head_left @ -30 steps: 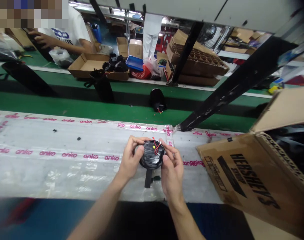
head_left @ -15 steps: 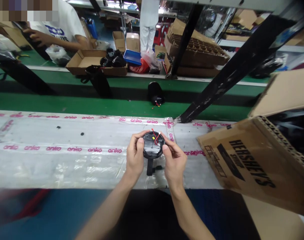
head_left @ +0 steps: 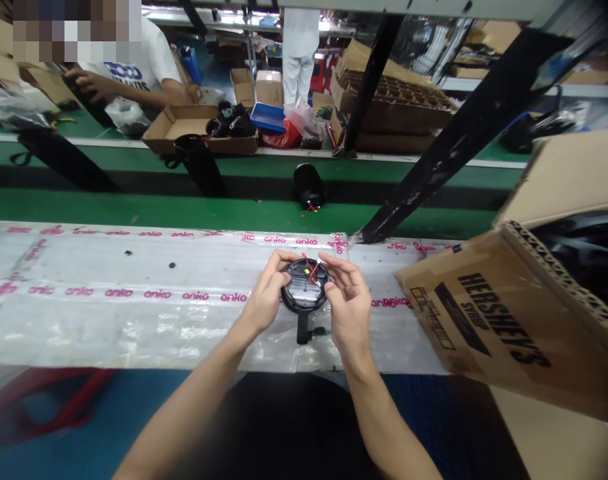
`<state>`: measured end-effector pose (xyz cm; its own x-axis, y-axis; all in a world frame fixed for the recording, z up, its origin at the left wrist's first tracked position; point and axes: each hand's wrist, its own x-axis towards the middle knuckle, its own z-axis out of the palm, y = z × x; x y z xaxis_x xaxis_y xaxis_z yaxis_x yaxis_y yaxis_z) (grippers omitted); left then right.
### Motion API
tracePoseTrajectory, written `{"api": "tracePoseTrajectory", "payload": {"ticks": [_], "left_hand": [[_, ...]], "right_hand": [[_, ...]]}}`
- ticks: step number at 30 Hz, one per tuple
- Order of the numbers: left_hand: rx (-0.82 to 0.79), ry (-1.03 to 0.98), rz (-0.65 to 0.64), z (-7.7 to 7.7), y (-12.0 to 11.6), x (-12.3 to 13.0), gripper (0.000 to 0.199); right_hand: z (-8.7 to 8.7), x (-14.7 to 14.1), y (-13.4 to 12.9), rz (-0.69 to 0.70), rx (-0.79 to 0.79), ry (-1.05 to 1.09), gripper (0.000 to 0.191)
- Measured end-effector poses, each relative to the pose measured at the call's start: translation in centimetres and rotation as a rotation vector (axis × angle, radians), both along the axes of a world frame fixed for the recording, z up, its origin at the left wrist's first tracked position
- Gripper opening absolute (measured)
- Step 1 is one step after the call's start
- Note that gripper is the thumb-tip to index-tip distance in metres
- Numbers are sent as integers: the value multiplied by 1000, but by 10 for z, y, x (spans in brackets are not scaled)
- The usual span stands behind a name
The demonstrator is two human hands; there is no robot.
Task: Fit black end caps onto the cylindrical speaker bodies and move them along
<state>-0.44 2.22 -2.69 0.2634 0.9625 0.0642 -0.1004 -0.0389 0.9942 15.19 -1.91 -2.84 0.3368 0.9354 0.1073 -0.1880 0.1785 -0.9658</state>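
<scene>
A round black housing (head_left: 300, 293) is held between my two hands above the wrapped table, its open face turned up towards me. Red wires (head_left: 313, 272) with small white and yellow connectors lie across that face. My left hand (head_left: 268, 293) grips the left rim, thumb on top and fingers curled behind. On the right rim rests the thumb of my right hand (head_left: 349, 300), while its fingers reach round the far side near a white connector. Below the housing hangs a short black strap (head_left: 303, 329). The housing's underside is hidden.
To the right stands an open cardboard box (head_left: 464, 320) with black parts inside. A slanted black post (head_left: 449, 140) rises behind it. On the green belt (head_left: 254, 208) lie a black cylinder (head_left: 308, 183) with wires and further black cylinders. Across it, a person (head_left: 149, 60) handles a dark cylinder.
My left hand has slid slightly lower and its thumb now lies on the rim. My right fingers have lifted and spread a little near the far edge. The view has shifted slightly.
</scene>
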Motion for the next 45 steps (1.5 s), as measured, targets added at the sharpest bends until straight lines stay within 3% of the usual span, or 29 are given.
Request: {"api": "tracePoseTrajectory", "payload": {"ticks": [3,6,11,17,22,25,30,33,37,40,45], "left_hand": [[-79,6,122,-2,-6,16,19],[-121,14,196,2,-9,20,27],[-113,-39,117,8,-10,16,29],[-148,19,11,13,-9,17,46],[-152,46,21,14,-10,19,48],[-103,1,109,6,-11,23,46],[-4,-83,372,-6,-14,29,28],[36,-49,435,-6,-26,30,29],[116,53,410,-9,-43,32,37],[125,-21,422,-17,-40,34,37],[95,16,169,-19,-19,22,42]], "right_hand": [[5,-1,7,0,36,4,31],[5,-2,7,-18,71,-28,18],[-2,-1,3,-68,121,-121,7],[-19,-2,5,-85,136,-30,6],[-27,-4,3,-108,150,-7,8],[-25,-6,2,-136,146,-45,11],[-24,-11,-3,-151,24,68,25],[-23,-15,-8,-184,-1,62,22],[-17,-18,-15,-206,-35,-22,25],[-15,-17,-15,-173,-55,11,28],[-17,-11,-3,-9,-67,265,34]]}}
